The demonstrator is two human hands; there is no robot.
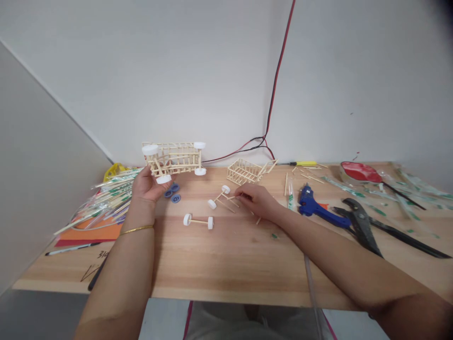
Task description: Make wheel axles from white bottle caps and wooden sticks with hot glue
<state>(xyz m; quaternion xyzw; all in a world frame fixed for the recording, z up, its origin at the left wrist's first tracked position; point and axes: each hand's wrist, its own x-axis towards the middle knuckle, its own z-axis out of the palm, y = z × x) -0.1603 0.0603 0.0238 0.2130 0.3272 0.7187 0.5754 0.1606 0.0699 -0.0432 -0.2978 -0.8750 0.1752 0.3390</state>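
My left hand (148, 184) is closed around one end of a small cart (177, 160) built of thin wooden sticks. It is lifted off the table and tilted, so its white wheels show. My right hand (256, 200) is low over the table, fingertips pinched on a thin wooden stick (232, 197). Beside those fingertips lies a wheeled stick frame (220, 197) with two white wheels; whether the pinched stick is joined to it, I cannot tell. Nearer me rests a separate axle (198, 221) with a white wheel at each end. Several blue bottle caps (175, 199) lie by my left hand.
A stick-built cart body (244, 171) stands near the wall. To the right are a blue glue gun (320, 208), black-handled pliers (361, 226), a red paddle-shaped item (361, 172) and plastic wrappers. Bundled sticks (113, 196) lie over orange paper (90, 232) at left. A red-black cable (279, 71) hangs behind.
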